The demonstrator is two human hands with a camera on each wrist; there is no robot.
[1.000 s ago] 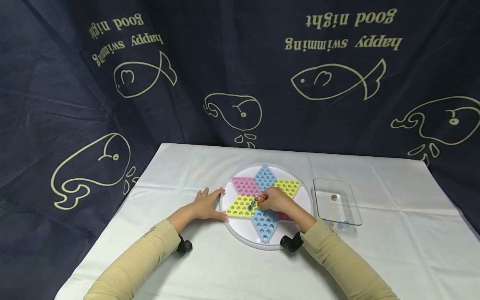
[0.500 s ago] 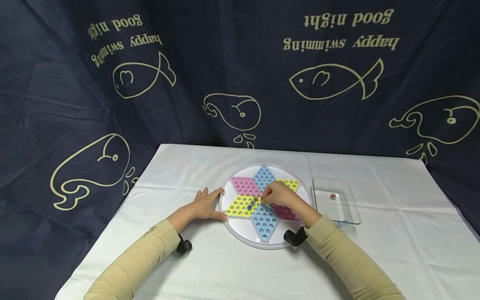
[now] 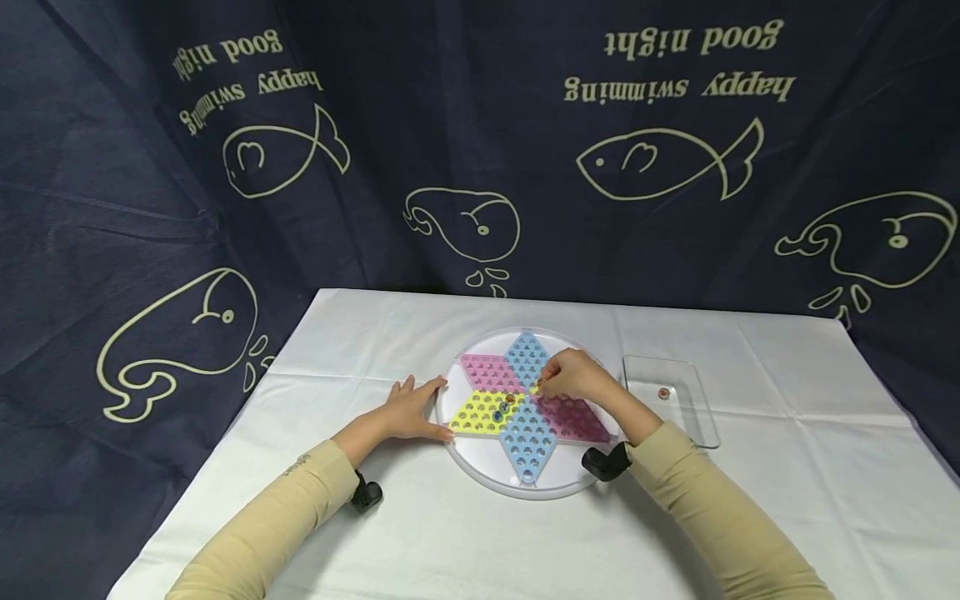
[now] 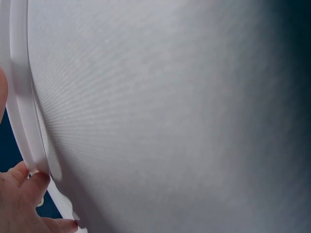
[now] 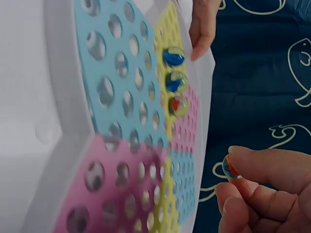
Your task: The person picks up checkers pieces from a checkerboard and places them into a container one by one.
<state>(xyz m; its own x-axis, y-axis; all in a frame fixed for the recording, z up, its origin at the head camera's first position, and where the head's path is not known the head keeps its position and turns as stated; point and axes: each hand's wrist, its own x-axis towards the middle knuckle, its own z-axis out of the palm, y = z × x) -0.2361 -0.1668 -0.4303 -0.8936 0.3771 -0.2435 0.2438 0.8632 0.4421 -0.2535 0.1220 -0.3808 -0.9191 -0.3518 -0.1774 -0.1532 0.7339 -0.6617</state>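
A round white Chinese checkers board [image 3: 472,462] bears a star of yellow, pink and blue triangles full of holes. Three glass marbles sit in a row on its yellow left part: a blue marble [image 5: 173,57], another blue marble [image 5: 176,82] and a red one [image 5: 178,105]. My right hand [image 3: 573,375] is over the right side of the star. Between its thumb and finger it pinches a clear marble [image 5: 228,167] with red inside. My left hand [image 3: 408,412] spreads its fingers at the board's left rim, fingertips touching the edge [image 4: 36,160].
To the right of the board stands a clear rectangular box [image 3: 708,408] with a reddish marble [image 3: 663,393] in it. A white cloth [image 3: 375,542] covers the table. Behind it hangs a dark blue curtain [image 3: 420,100] with fish and whale drawings.
My right hand has moved right and slightly away over the board, from beside the marble row toward the star's right side. The left hand and the three marbles stay put.
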